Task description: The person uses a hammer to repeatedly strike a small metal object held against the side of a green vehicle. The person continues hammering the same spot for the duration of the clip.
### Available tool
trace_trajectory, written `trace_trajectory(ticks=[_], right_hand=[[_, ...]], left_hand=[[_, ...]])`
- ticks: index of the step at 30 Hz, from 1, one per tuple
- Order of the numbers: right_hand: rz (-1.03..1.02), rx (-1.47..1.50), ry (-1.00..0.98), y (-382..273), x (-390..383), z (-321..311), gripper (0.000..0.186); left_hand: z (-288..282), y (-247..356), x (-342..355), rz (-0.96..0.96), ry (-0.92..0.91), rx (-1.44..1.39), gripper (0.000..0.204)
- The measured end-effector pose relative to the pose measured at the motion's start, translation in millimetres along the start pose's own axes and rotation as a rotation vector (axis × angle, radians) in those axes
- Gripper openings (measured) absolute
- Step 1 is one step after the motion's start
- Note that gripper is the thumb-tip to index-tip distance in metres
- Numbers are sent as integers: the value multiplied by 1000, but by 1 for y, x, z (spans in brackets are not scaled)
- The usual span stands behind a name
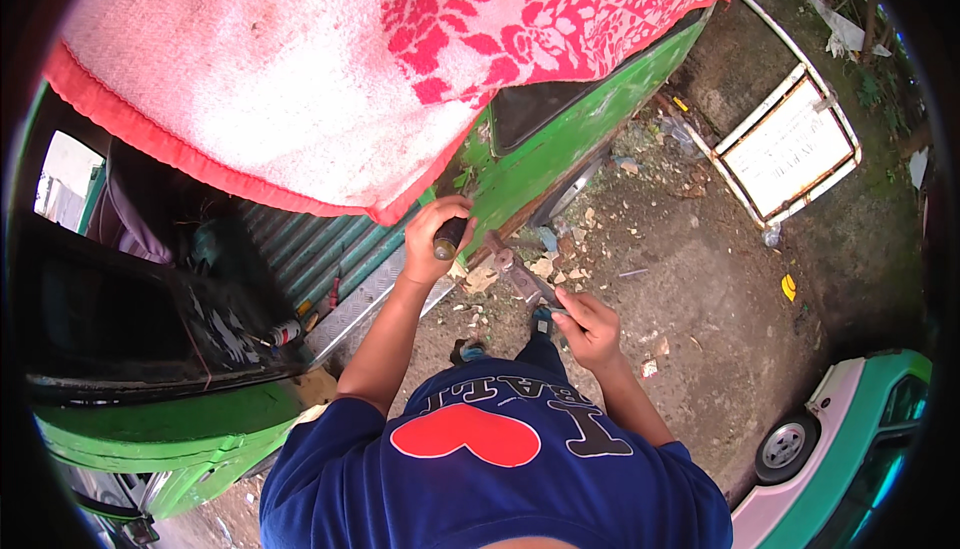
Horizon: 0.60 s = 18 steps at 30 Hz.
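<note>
My left hand [428, 244] is closed round a tool with a dark, round handle [452, 235] that ends in a metal cap facing me. Its working end is hidden behind the hand, close to the edge of the green vehicle body [520, 174]. In my right hand [592, 329] is a hammer [520, 277], gripped by its handle. The worn, rusty hammer head points up and left, a short way to the right of the capped handle and apart from it.
A pink and white floral towel [300, 79] drapes over the vehicle's top. Ribbed metal flooring [320, 249] shows through the opening at left. Chips and debris [545, 269] litter the ground. A white framed sign [790, 149] lies at right, and a pink and teal car [840, 449] stands lower right.
</note>
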State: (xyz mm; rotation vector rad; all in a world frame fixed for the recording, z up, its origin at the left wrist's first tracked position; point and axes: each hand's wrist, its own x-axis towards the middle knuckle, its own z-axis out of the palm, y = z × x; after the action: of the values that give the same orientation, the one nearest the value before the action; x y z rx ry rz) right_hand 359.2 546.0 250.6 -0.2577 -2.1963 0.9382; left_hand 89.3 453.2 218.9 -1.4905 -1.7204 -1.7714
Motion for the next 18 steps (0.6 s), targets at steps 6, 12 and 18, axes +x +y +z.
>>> trace_trajectory(ticks=[6, 12, 18], right_hand=[[-34, 3, 23, -2, 3, 3, 43], [-235, 15, -5, -14, 11, 6, 49], [-254, -192, -133, -16, 27, 17, 47]], left_hand=[[3, -1, -4, 13, -4, 36, 34], [7, -2, -5, 14, 17, 54, 36], [11, -6, -1, 16, 56, -1, 36]])
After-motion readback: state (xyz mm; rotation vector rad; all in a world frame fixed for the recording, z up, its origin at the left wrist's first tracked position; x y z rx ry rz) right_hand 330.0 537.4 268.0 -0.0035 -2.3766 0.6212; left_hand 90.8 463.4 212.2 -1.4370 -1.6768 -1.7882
